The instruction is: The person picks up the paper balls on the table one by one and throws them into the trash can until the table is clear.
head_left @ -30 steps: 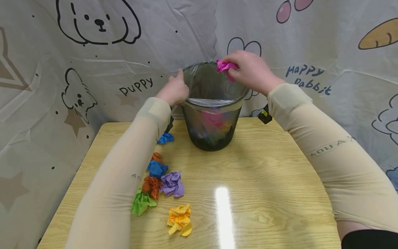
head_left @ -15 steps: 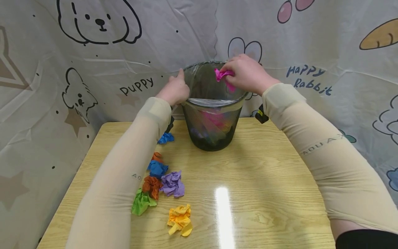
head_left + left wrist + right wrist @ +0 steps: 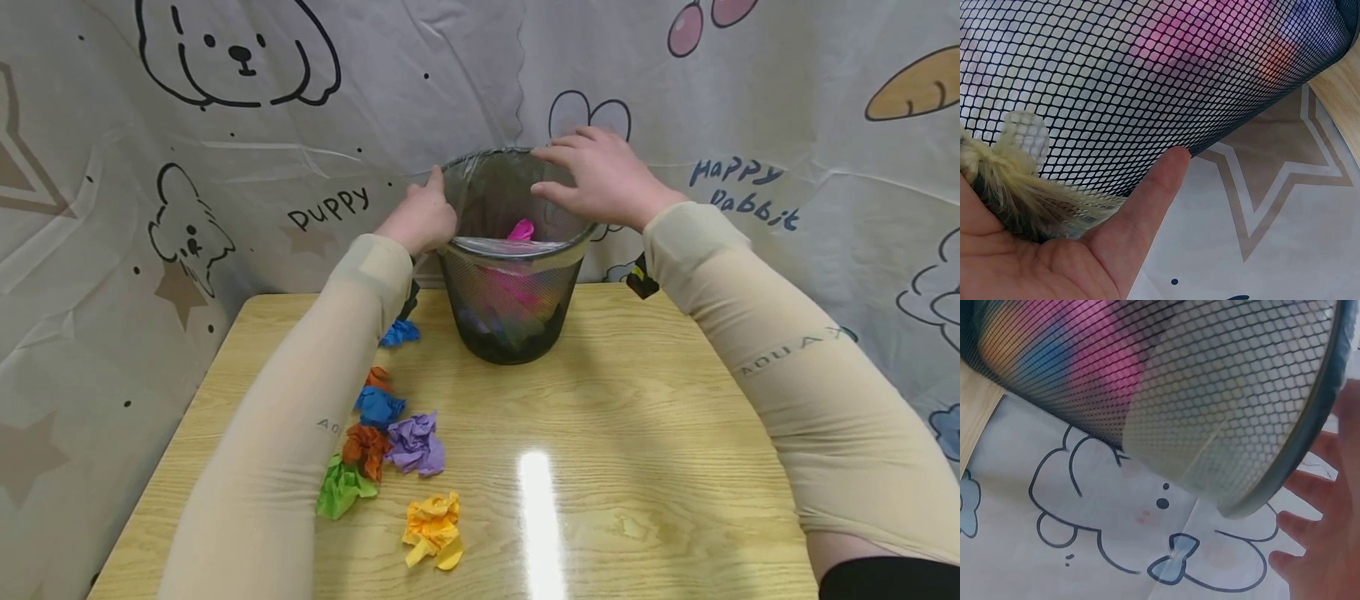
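A black mesh trash can (image 3: 510, 329) with a clear plastic liner (image 3: 513, 245) over its rim stands at the back of the table. My left hand (image 3: 422, 218) holds its left rim; in the left wrist view one finger (image 3: 1163, 181) lies against the outside of the mesh, near the liner's bunched knot (image 3: 1007, 169). Over the right rim is my right hand (image 3: 607, 175), fingers spread and holding nothing. Just inside the can, a crumpled pink paper ball (image 3: 522, 230) shows above the front rim. More coloured paper (image 3: 1107, 356) shows through the mesh.
Crumpled paper balls lie left of centre on the wooden table (image 3: 637, 433): yellow (image 3: 433, 531), green (image 3: 345, 490), purple (image 3: 416, 444), two orange-brown and two blue (image 3: 380, 407). My left sleeve (image 3: 277, 442) overlaps some. A printed curtain (image 3: 375, 75) hangs close behind the can.
My right hand lowered the pink paper ball toward the can, then let go of it and spread its fingers. The ball has dropped into the can. My left hand stayed at the rim.
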The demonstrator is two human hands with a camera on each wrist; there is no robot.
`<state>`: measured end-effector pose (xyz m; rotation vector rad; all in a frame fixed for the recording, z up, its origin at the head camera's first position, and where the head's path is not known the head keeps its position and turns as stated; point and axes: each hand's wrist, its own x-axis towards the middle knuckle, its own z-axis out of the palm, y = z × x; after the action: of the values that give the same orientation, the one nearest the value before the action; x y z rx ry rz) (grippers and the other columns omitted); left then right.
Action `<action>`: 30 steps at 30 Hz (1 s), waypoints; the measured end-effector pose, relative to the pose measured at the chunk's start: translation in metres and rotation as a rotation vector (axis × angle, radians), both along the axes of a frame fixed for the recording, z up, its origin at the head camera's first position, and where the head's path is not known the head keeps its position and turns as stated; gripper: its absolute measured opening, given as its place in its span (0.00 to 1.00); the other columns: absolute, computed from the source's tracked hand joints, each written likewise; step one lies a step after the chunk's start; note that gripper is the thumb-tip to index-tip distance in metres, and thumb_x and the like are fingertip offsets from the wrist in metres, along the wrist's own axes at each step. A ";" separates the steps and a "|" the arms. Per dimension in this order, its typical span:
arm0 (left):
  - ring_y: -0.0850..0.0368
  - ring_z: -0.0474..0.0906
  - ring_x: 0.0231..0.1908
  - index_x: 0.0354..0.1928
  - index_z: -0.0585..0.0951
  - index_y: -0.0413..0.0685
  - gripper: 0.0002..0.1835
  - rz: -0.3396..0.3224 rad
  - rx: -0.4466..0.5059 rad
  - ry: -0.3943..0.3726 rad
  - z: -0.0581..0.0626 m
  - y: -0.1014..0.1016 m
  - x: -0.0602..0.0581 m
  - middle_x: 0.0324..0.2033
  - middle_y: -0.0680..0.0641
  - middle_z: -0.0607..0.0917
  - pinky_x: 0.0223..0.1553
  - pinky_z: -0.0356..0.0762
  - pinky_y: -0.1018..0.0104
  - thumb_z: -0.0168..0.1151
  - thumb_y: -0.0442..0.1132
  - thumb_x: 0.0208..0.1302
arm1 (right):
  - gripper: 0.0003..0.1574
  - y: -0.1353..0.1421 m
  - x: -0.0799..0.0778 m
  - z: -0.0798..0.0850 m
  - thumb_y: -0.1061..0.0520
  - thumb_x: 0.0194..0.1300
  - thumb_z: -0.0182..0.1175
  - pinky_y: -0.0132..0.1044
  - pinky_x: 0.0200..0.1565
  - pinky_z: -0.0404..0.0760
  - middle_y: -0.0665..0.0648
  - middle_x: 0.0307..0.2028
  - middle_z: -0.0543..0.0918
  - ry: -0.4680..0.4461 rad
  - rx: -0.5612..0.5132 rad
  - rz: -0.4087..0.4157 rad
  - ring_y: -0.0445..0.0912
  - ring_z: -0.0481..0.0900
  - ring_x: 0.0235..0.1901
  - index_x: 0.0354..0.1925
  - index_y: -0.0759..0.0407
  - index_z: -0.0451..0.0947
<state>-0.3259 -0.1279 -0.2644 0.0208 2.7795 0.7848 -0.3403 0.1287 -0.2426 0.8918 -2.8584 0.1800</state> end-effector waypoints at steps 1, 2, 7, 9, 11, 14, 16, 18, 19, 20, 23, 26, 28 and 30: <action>0.58 0.55 0.19 0.80 0.23 0.57 0.42 -0.001 -0.002 0.002 0.000 0.000 0.000 0.78 0.30 0.36 0.25 0.71 0.62 0.32 0.34 0.74 | 0.45 0.001 0.000 0.000 0.30 0.78 0.44 0.59 0.75 0.38 0.64 0.77 0.58 -0.007 0.010 -0.006 0.64 0.46 0.77 0.80 0.52 0.59; 0.58 0.55 0.19 0.80 0.23 0.57 0.42 -0.001 -0.003 0.003 0.000 0.000 0.000 0.78 0.30 0.36 0.25 0.71 0.62 0.32 0.34 0.74 | 0.46 0.002 0.001 -0.001 0.28 0.77 0.42 0.60 0.75 0.37 0.64 0.78 0.56 -0.015 0.020 -0.012 0.65 0.44 0.78 0.81 0.51 0.56; 0.57 0.54 0.19 0.80 0.24 0.56 0.42 -0.008 -0.006 0.010 0.000 0.000 0.000 0.78 0.30 0.37 0.25 0.70 0.62 0.32 0.34 0.74 | 0.51 0.006 0.003 -0.002 0.23 0.75 0.37 0.62 0.73 0.29 0.60 0.81 0.46 -0.050 0.037 -0.024 0.63 0.35 0.79 0.83 0.45 0.45; 0.57 0.54 0.19 0.80 0.23 0.57 0.42 -0.007 -0.003 0.008 0.000 0.000 0.000 0.78 0.30 0.37 0.25 0.70 0.62 0.32 0.34 0.74 | 0.51 0.007 0.005 -0.003 0.22 0.74 0.35 0.62 0.73 0.27 0.59 0.81 0.45 -0.058 0.042 -0.021 0.62 0.33 0.79 0.83 0.43 0.43; 0.58 0.54 0.19 0.80 0.24 0.56 0.42 -0.009 0.000 0.010 0.000 0.000 0.000 0.78 0.30 0.37 0.25 0.70 0.63 0.32 0.34 0.74 | 0.52 0.008 0.006 -0.004 0.21 0.74 0.34 0.62 0.72 0.25 0.59 0.81 0.44 -0.062 0.046 -0.017 0.62 0.32 0.79 0.84 0.42 0.41; 0.58 0.55 0.19 0.80 0.24 0.57 0.42 -0.007 0.004 0.007 0.000 0.000 0.000 0.78 0.30 0.36 0.25 0.71 0.63 0.32 0.34 0.74 | 0.51 0.009 0.007 -0.005 0.21 0.73 0.33 0.62 0.72 0.24 0.58 0.81 0.43 -0.065 0.049 -0.012 0.61 0.32 0.79 0.84 0.41 0.40; 0.58 0.56 0.18 0.80 0.24 0.56 0.41 -0.009 0.006 0.009 0.000 0.000 0.000 0.78 0.30 0.35 0.26 0.72 0.63 0.32 0.34 0.75 | 0.51 0.010 0.009 -0.006 0.21 0.74 0.33 0.63 0.72 0.24 0.58 0.81 0.43 -0.061 0.046 -0.005 0.61 0.32 0.79 0.84 0.41 0.40; 0.58 0.56 0.19 0.80 0.24 0.56 0.41 -0.011 0.004 0.010 0.000 -0.001 0.000 0.78 0.30 0.35 0.26 0.72 0.63 0.32 0.34 0.75 | 0.51 0.011 0.010 -0.007 0.22 0.74 0.33 0.63 0.72 0.24 0.58 0.81 0.43 -0.056 0.043 0.002 0.60 0.32 0.79 0.84 0.40 0.40; 0.58 0.56 0.19 0.80 0.24 0.56 0.41 -0.012 0.003 0.011 0.000 -0.001 0.000 0.78 0.30 0.35 0.26 0.72 0.63 0.32 0.34 0.75 | 0.51 0.011 0.010 -0.007 0.22 0.74 0.33 0.63 0.72 0.24 0.58 0.81 0.43 -0.052 0.042 0.007 0.60 0.32 0.79 0.83 0.40 0.40; 0.58 0.56 0.19 0.80 0.24 0.56 0.41 -0.012 0.003 0.012 0.000 -0.001 0.000 0.78 0.30 0.36 0.27 0.72 0.63 0.32 0.34 0.75 | 0.51 0.011 0.011 -0.007 0.22 0.74 0.33 0.63 0.72 0.24 0.58 0.81 0.43 -0.049 0.039 0.013 0.60 0.32 0.79 0.83 0.40 0.40; 0.57 0.56 0.20 0.80 0.24 0.56 0.41 -0.012 0.002 0.013 0.000 -0.001 0.000 0.78 0.30 0.36 0.27 0.72 0.62 0.32 0.34 0.74 | 0.50 0.013 0.015 -0.008 0.22 0.74 0.34 0.63 0.72 0.24 0.57 0.82 0.43 -0.040 0.031 0.032 0.60 0.32 0.79 0.83 0.40 0.41; 0.57 0.57 0.20 0.80 0.24 0.56 0.41 -0.010 0.004 0.013 0.000 -0.001 0.000 0.78 0.30 0.36 0.27 0.72 0.62 0.31 0.34 0.74 | 0.50 0.017 0.020 -0.009 0.22 0.74 0.34 0.62 0.72 0.24 0.56 0.82 0.43 -0.033 0.025 0.050 0.59 0.31 0.79 0.83 0.40 0.41; 0.57 0.57 0.20 0.80 0.24 0.56 0.41 -0.011 0.004 0.013 0.000 -0.001 0.000 0.78 0.30 0.36 0.27 0.72 0.62 0.31 0.35 0.75 | 0.50 0.019 0.024 -0.010 0.23 0.74 0.35 0.61 0.72 0.23 0.56 0.82 0.42 -0.031 0.023 0.061 0.58 0.30 0.79 0.83 0.39 0.40; 0.57 0.57 0.20 0.80 0.24 0.56 0.41 -0.012 0.004 0.012 0.000 -0.001 0.000 0.78 0.30 0.37 0.28 0.72 0.62 0.31 0.35 0.75 | 0.49 0.022 0.027 -0.011 0.23 0.75 0.36 0.60 0.72 0.23 0.55 0.82 0.41 -0.032 0.026 0.069 0.58 0.29 0.79 0.83 0.39 0.40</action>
<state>-0.3259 -0.1290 -0.2642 0.0434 2.7863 0.7890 -0.3133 0.1506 -0.2537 1.0015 -2.8672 0.1665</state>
